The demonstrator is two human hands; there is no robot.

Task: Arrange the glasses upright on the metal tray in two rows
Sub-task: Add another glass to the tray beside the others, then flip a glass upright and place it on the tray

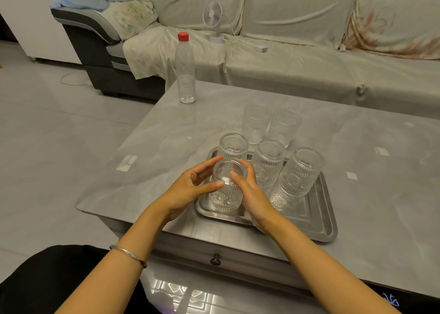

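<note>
A metal tray (312, 221) lies near the front edge of the grey table. Three ribbed clear glasses stand upright along its far side: left (233, 148), middle (267, 163), right (301, 172). A further glass (226, 194) stands at the tray's near left corner, and both my hands are on it. My left hand (190, 190) grips its left side near the rim; my right hand (250, 192) wraps its right side. Two more glasses (256, 123) (283, 127) stand on the table just behind the tray.
A clear plastic bottle (185, 69) with a red cap stands at the table's far left corner. Behind the table runs a cloth-covered sofa (297, 59) with a small white fan (214, 21) on it. The table's left edge drops to tiled floor.
</note>
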